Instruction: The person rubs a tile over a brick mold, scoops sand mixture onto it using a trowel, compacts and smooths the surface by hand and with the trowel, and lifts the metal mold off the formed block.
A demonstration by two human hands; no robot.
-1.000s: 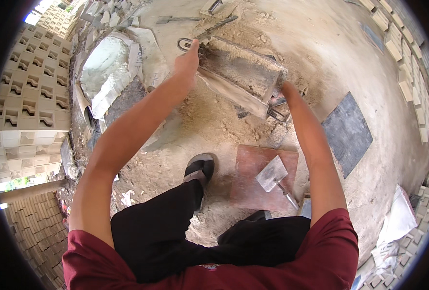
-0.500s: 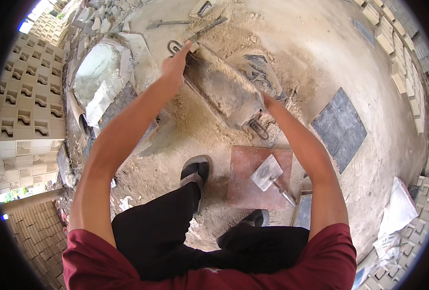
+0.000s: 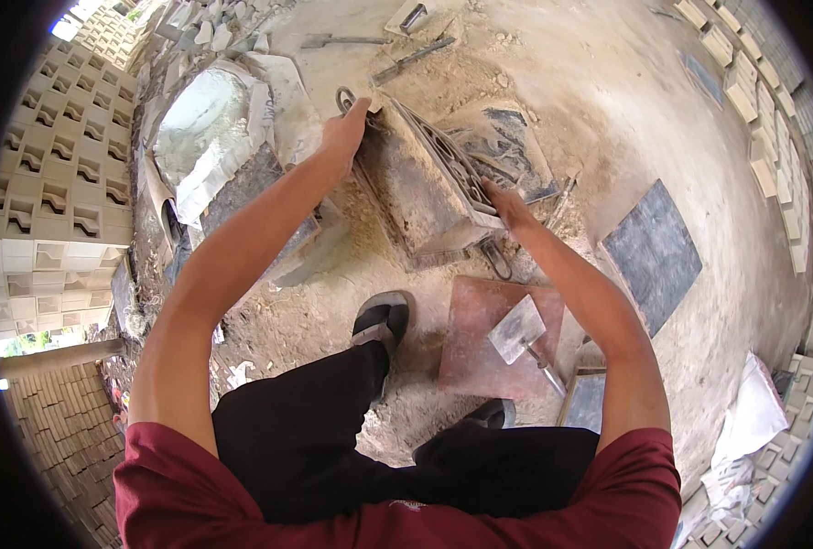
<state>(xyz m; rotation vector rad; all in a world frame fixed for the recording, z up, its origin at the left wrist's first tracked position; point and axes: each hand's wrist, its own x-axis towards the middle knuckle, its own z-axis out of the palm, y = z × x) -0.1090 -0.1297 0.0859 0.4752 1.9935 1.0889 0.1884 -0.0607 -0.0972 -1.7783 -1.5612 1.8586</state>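
Note:
Between my two hands is a dusty, box-shaped block mould (image 3: 420, 192) with metal loop handles at its ends. It is tilted, so a broad plain side faces me and a patterned, hollowed face shows along its right edge. My left hand (image 3: 346, 128) grips its far left end beside one loop. At the near right end my right hand (image 3: 509, 207) is closed on the edge, above the other loop; some of its fingers are hidden behind the mould. Sandy powder (image 3: 361, 220) lies on the ground below and around it.
A trowel (image 3: 519, 331) rests on a reddish square board (image 3: 461, 343) near my feet. To the right lies a dark square slab (image 3: 654, 254). A white-lined basin (image 3: 203, 123) is at the left, and a metal bar (image 3: 413, 61) lies beyond the mould. Stacked patterned blocks (image 3: 63, 151) line the left side.
The mould has been turned in my hands, so its patterned side now shows at the right. My right hand has shifted up along its end. The view has moved slightly.

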